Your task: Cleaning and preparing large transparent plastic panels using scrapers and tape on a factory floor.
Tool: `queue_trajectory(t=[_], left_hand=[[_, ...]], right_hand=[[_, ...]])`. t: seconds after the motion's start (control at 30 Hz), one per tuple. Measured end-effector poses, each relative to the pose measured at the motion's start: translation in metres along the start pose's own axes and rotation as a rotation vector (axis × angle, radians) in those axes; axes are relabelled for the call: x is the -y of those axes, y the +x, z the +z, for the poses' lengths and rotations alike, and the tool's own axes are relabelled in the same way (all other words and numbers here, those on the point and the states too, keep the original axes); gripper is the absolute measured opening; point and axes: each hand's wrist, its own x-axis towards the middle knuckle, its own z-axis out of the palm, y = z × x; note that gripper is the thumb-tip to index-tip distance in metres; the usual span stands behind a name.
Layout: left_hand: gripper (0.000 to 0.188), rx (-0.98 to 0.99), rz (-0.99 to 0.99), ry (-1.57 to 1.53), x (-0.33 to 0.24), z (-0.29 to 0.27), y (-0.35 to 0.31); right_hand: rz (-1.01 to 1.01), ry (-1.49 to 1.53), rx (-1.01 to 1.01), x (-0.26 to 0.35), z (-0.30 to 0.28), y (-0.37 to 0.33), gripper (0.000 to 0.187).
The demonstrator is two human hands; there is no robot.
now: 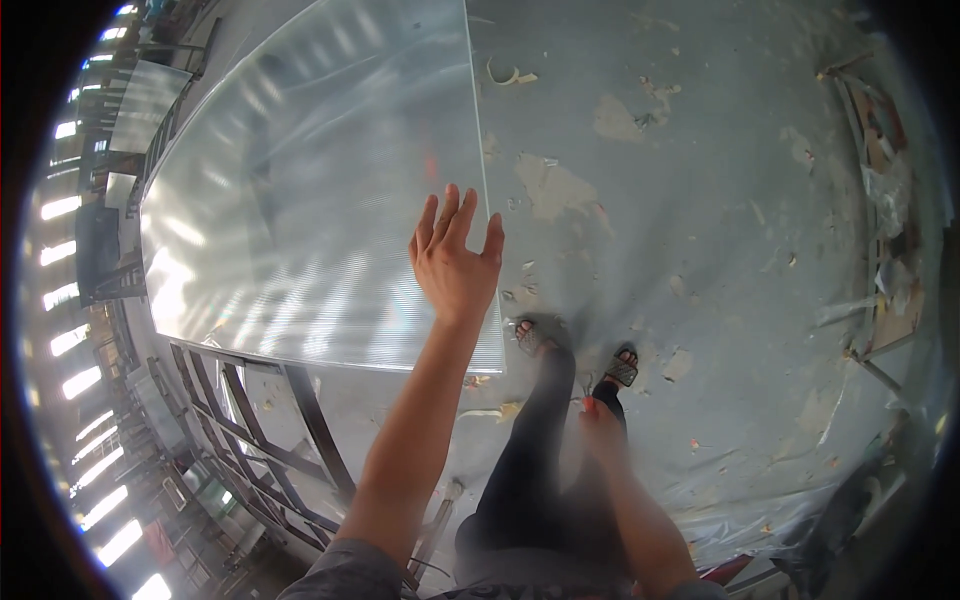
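Fingers on the left hand (457,268) are spread wide, gripping nothing, over the clear ribbed sheet (310,190) out front-left; right hand (603,430) is curled round a red-handled tool (588,404). Sheet's probably light, bendy, slick imo, grab 2 edges.

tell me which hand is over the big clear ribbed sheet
The left hand, its fingers spread over the sheet near its right edge; the right hand is down by the legs, clear of it.

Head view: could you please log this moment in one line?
left hand: open over translucent ribbed panel, contact unclear | right hand: closed around blurred red item
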Motion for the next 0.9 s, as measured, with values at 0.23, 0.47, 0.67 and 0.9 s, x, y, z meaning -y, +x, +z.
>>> queue_trajectory(t=[0.23, 0.47, 0.67, 0.9], left_hand=[[0.065, -0.036, 0.019, -0.003, 0.008, 0.011, 0.006], [0.092, 0.387, 0.227, 0.508, 0.013, -0.027, -0.064], [0.068, 0.470, 0.036, 0.012, 0.009, -0.065, -0.206], [0.036, 1.029, -0.548, -0.240, 0.015, -0.069, -0.398]], right_hand=[[0.125, 0.167, 0.154, -0.016, 0.001, -0.006, 0.039], [0.094, 0.272, 0.216, -0.029, -0.004, 0.005, 0.041], [0.076, 0.398, 0.491, 0.014, -0.036, -0.006, 0.042], [0.062, 0.380, 0.326, 0.040, -0.095, 0.007, 0.022]])
